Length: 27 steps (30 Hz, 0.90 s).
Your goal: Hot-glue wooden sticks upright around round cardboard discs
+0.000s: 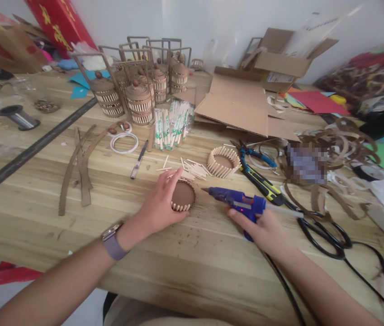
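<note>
My left hand point(159, 201) grips a round cardboard base point(183, 194) on the table, fingers on its far side and thumb near its front. Short wooden sticks stand along the base's near edge. In my right hand point(269, 231) is a blue hot glue gun point(237, 199), its nozzle pointing left, just right of the base; a small red light glows on it. Loose short sticks point(193, 170) lie behind the base. A second round base ringed with upright sticks point(224, 162) sits farther back to the right.
Finished stick-and-cardboard lanterns point(139, 102) with handles stand at the back. Wrapped stick packs point(173, 124), a utility knife point(139, 159), blue-handled pliers point(258, 156) and black-handled scissors point(327, 235) lie around. Cardboard strips point(85, 176) are at left, and a black cord point(286, 285) trails at right.
</note>
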### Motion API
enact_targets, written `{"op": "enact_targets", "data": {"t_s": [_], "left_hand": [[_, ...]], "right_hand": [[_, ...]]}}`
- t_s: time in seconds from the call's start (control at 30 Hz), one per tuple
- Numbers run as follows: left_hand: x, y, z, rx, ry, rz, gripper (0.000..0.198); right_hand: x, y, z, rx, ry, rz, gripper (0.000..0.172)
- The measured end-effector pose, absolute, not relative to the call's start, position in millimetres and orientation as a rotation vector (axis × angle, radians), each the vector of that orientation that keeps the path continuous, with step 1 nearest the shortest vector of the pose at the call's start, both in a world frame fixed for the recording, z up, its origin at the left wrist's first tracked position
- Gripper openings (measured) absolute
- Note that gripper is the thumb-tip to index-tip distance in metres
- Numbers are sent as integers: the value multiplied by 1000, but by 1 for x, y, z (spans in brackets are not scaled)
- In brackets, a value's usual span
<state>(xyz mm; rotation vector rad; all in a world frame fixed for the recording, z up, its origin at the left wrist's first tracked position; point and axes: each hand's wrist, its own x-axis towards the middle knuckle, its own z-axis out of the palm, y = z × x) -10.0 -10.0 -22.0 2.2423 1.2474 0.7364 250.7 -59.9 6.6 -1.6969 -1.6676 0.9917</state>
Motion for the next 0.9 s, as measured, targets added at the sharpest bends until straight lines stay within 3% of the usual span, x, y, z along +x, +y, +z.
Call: {"op": "enact_targets", "data": {"t_s": [0.17, 0.3, 0.47, 0.67, 0.77, 0.9], "left_hand": [[-11, -10, -24, 2231, 1250, 754, 104], [-11, -10, -25, 2220, 1258, 741, 103], [-10, -10, -26, 2217, 1251, 749, 104], [-10, -10, -26, 2177, 1244, 769, 105], [-10, -11, -25, 2145, 1250, 767, 105], [-10, -10, -24, 2144, 1244, 759, 104]], "right_hand": [[266, -50, 25, -1684, -1127, 1615, 55], [281, -42, 28, -1743, -1112, 1676, 56], [294, -34, 34, -2238, -1840, 992, 56], [270, -30, 54, -2397, -2193, 96, 35], [241, -20, 56, -2023, -2442, 67, 21], [199, 7, 50, -1817, -2679, 68, 17]]}}
